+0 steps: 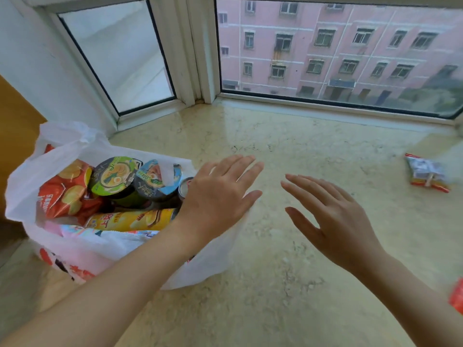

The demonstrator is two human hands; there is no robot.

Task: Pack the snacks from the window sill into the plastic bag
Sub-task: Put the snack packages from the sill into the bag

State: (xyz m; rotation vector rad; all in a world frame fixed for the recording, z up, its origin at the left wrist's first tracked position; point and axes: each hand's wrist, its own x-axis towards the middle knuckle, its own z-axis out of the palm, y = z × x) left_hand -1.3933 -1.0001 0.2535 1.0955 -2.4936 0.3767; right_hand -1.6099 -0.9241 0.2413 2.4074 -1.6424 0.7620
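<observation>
On the left of the window sill [288,284], a white plastic bag [105,249] is seen standing open, filled with snacks: an orange chip packet [66,194], two noodle cups [114,176], and a yellow chip can [132,219] laid across them. Over the bag's right edge the left hand [215,196] is held flat, its grip open with nothing in it. Just beside it, above bare marble, the right hand [335,221] is spread likewise, empty. Well apart at the far right, a small snack packet [426,172] is left lying on the sill, and a red packet [457,295] is cut off by the frame's edge.
</observation>
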